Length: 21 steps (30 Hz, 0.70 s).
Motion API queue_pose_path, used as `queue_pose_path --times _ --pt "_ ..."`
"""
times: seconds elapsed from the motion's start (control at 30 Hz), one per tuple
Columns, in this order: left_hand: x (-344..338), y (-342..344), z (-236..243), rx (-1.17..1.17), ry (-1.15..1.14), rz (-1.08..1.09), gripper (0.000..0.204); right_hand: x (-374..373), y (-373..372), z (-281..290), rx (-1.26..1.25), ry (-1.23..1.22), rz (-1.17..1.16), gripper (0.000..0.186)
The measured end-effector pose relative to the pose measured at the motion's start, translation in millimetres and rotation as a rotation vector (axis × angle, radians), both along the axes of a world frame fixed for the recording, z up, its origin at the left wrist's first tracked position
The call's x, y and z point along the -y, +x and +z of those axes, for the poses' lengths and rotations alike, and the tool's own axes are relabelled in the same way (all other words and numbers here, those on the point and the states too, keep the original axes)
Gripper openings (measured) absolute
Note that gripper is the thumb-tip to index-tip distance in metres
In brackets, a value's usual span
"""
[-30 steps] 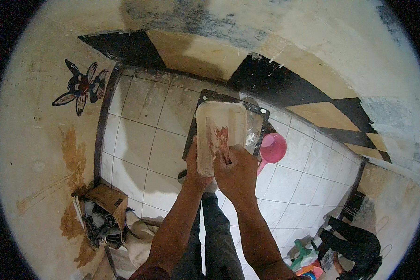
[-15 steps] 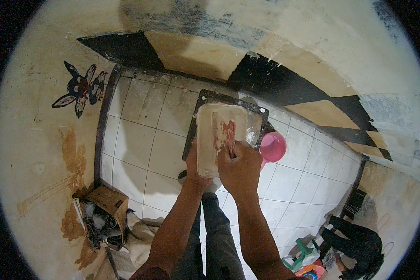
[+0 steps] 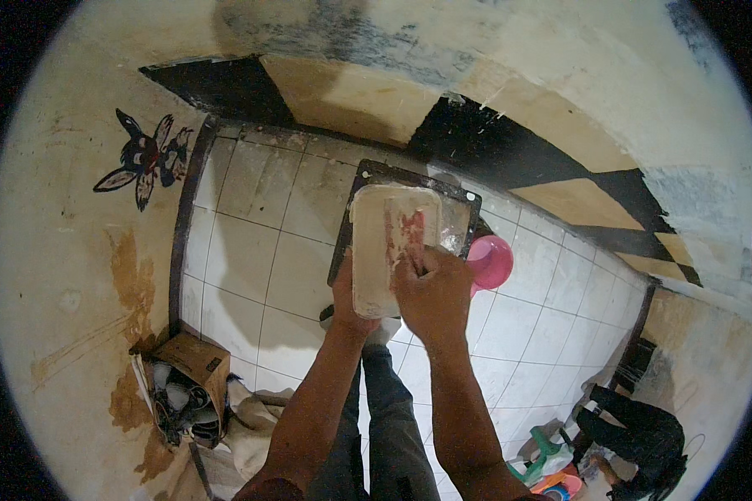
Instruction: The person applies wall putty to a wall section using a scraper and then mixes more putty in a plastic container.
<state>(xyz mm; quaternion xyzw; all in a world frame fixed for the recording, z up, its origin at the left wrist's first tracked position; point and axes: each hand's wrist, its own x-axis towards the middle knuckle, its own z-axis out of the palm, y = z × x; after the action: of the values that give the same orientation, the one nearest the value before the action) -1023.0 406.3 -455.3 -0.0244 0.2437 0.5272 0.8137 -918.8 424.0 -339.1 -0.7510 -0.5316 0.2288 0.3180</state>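
A pale rectangular tub (image 3: pixel 371 242), coated inside with beige paste, is held out in front of me above the floor. My left hand (image 3: pixel 351 294) is closed round its near left side, the fingers mostly hidden beneath it. In my right hand (image 3: pixel 434 292) is a red, flat-bladed putty scraper (image 3: pixel 409 230), smeared with the same paste. The blade lies over the right half of the tub. My right fingers are curled round the scraper's near end, and the grip itself is hidden by the hand.
Below the tub stands a black-rimmed panel (image 3: pixel 468 200) with a pink dipper (image 3: pixel 490 262) beside it. A cardboard box of dark items (image 3: pixel 196 355) sits by the left wall. Dark cloth (image 3: pixel 635 434) and a green plastic thing (image 3: pixel 547 455) lie at lower right. A black-and-beige patterned wall (image 3: pixel 493 150) rises ahead.
My right hand has shifted slightly to the right and away from me with the scraper, and the red patch showing on the blade looks smaller. The tub and left hand stay nearly still.
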Motion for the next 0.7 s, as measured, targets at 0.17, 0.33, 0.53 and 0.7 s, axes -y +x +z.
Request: queue_pose_path --times 0.17,0.33,0.53,0.7 --pt "3 -6 -3 -0.388 0.195 -0.017 0.047 4 -13 7 -0.028 -0.101 0.066 0.018" --pt "-2 -7 22 -0.646 0.374 -0.037 0.047 10 7 4 0.056 -0.020 0.043 0.017" --pt "-5 -7 20 -0.181 0.117 0.043 0.048 10 1 3 -0.025 -0.156 -0.021 0.019" --pt "-1 -24 -11 -0.238 0.102 0.044 0.054 18 -8 20 -0.010 -0.065 0.099 0.010"
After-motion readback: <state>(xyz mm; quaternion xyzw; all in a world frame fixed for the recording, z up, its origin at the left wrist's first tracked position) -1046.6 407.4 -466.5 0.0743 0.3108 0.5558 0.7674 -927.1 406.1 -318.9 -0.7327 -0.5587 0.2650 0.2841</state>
